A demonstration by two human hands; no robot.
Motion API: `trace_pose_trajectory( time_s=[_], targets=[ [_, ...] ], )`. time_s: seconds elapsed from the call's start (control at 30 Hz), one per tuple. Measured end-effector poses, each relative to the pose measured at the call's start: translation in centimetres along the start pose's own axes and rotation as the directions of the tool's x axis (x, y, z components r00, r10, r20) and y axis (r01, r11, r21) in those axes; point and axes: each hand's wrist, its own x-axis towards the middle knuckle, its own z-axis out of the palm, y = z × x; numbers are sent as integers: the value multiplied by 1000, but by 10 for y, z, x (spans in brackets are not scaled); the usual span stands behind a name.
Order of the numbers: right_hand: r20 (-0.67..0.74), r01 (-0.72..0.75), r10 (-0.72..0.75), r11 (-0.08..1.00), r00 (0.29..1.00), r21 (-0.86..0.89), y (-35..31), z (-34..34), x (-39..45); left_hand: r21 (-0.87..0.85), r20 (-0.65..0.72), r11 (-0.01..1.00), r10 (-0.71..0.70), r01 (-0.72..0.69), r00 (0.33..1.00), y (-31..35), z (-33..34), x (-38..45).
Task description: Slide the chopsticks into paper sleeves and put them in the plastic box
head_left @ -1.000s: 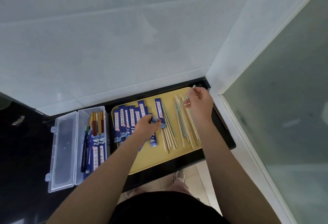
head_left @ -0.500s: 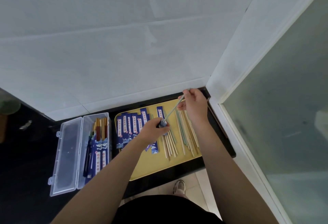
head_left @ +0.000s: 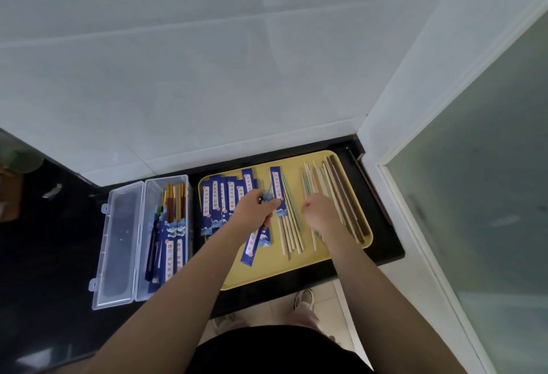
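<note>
The left hand (head_left: 257, 209) grips a blue paper sleeve (head_left: 255, 241) over the middle of the yellow tray (head_left: 296, 268), its long axis running from the tray's near edge toward the far edge, with pale green chopsticks (head_left: 268, 188) poking out of its far end. The right hand (head_left: 321, 214) is curled into an empty fist above the loose chopsticks (head_left: 338, 195) near the tray's right edge. The open plastic box (head_left: 161, 243) lies on the black counter (head_left: 44, 255) just left of the tray.

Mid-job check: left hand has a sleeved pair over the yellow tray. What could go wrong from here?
1. The left hand grips the blue sleeve near its mouth; the chopstick tips poke out, so they might slide free on the way to the plastic box.
2. The right hand hovers over the loose chopsticks and may scatter them.
</note>
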Motion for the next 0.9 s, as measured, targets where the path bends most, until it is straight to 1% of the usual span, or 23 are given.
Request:
trace_pose_trajectory(
  time_s=[0.07, 0.1, 0.17, 0.27, 0.33, 0.5, 0.57, 0.63, 0.73, 0.83, 0.9],
  targets=[
    [10, -38, 39, 997, 999, -69, 9, 22, 1, -10, 7, 1000, -19, 19, 1000, -5, 0, -1],
    [10, -55, 56, 996, 998, -66, 12, 32, 3, -23, 8, 999, -32, 32, 999, -8, -1, -1],
    [-29, -67, 65, 996, 997, -66, 13, 44, 2, -51, 5, 997, -49, 49, 999, -12, -3, -1],
    [-86, -70, 60, 990, 994, -122, 9, 52, 1, -72, 3, 995, -63, 63, 998, -17, -6, 3],
    [-96, -88, 75, 986, 992, -140, 8, 55, 2, -75, 6, 995, -69, 69, 998, -18, -6, 5],
    [-83, -108, 94, 979, 992, -173, 11, 57, 7, -45, 18, 999, -25, 25, 1000, -16, -9, 7],
    [-113, -95, 81, 988, 990, -121, 11, 53, 7, -59, 3, 998, -22, 22, 1000, -18, -11, 7],
    [-172, -60, 52, 997, 984, -40, 8, 41, 5, -47, -26, 998, -30, 28, 999, -20, -11, 9],
    [-281, 14, 33, 987, 959, 162, -5, 11, -2, -9, -38, 998, -65, 65, 997, -22, -10, 14],
    [-398, 150, 24, 904, 917, 401, -21, -23, -10, 62, -44, 994, -85, 88, 995, -25, -7, 17],
    [-442, 247, 28, 798, 896, 550, -33, -46, -18, 134, -53, 986, -92, 99, 994, -25, -4, 16]
  ],
)
